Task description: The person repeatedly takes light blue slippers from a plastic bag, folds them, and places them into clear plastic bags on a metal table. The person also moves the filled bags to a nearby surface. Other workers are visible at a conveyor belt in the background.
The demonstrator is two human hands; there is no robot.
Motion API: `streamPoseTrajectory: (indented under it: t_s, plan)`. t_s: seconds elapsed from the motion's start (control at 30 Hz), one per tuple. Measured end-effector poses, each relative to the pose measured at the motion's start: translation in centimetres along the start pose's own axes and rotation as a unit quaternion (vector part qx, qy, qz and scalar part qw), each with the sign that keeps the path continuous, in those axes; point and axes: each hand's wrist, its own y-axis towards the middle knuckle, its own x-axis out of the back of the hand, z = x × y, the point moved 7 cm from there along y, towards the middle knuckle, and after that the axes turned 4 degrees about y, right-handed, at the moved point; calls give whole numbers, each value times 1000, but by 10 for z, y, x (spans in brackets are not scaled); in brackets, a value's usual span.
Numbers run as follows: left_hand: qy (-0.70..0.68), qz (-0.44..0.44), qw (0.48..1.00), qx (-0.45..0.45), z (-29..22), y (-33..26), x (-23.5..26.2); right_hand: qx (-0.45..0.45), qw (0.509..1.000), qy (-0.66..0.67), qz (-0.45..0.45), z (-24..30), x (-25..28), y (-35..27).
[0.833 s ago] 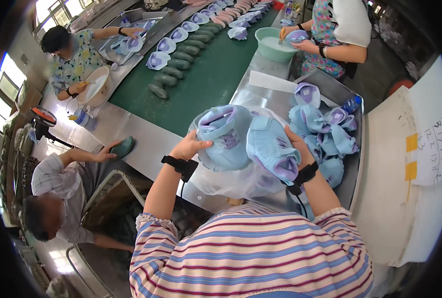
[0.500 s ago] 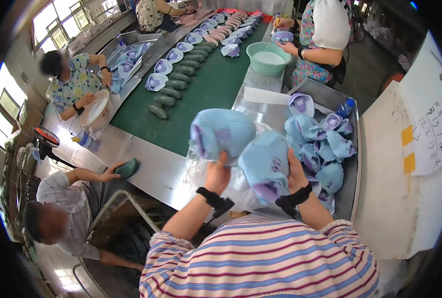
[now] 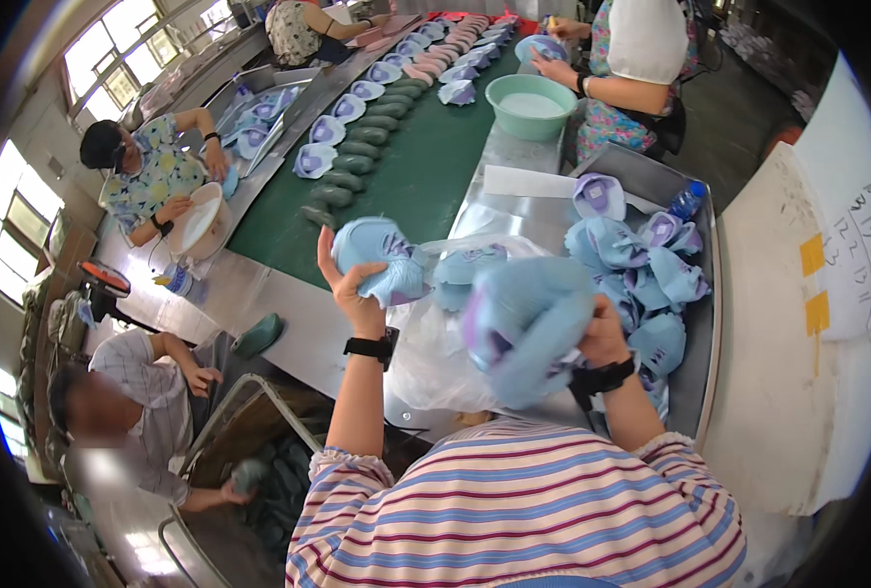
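Note:
My left hand (image 3: 359, 292) is raised over the near end of the table, gripping a light blue shoe upper (image 3: 382, 257) between thumb and fingers. In my right hand (image 3: 604, 336) is a bunch of light blue shoe uppers (image 3: 532, 328) with purple lining, smeared by motion; how many are in it I cannot tell. Between the two hands, another blue upper (image 3: 463, 272) rests at a clear plastic bag (image 3: 426, 363) on the metal tabletop. To the right, a grey metal tray (image 3: 707, 323) holds a heap of similar uppers (image 3: 607, 250).
A green belt (image 3: 421, 191) carries rows of dark green shoe lasts (image 3: 355, 165) and blue uppers. Co-workers sit on both sides, with a green basin (image 3: 531, 106) and a cream basin (image 3: 200, 223). At lower left, a person handles lasts over a cart (image 3: 279, 412).
My left hand has moved left and up with one upper, away from the right hand. The bunch in my right hand has shifted and turned. A co-worker at left has let go of a green last.

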Motion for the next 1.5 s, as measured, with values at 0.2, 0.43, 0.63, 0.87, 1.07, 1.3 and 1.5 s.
streamPoseTrajectory:
  t_s: [0.2, 0.43, 0.63, 0.87, 1.07, 1.3, 1.5]
  plan:
    - [-276, 181, 928, 171, 40, -4, -17, -92, 993, -30, -65, 11, 27, 3]
    - [-250, 319, 871, 279, 81, -60, -65, -143, 979, 63, 130, 22, -17, 39]
    - [-481, 228, 806, 260, 83, -21, -103, -105, 992, 6, 72, 35, 1, 19]
    - [-347, 498, 767, 210, -56, -44, -173, -189, 976, -70, -85, 16, 22, 37]
    - [-194, 631, 749, 47, -25, -67, -181, -205, 906, -369, 13, 22, 26, 51]
    - [-260, 676, 639, 258, -18, -93, -154, -96, 761, -642, 21, 19, -13, 74]
    - [-176, 441, 859, 192, 30, -12, -121, 237, 711, -658, -76, 9, -74, 98]
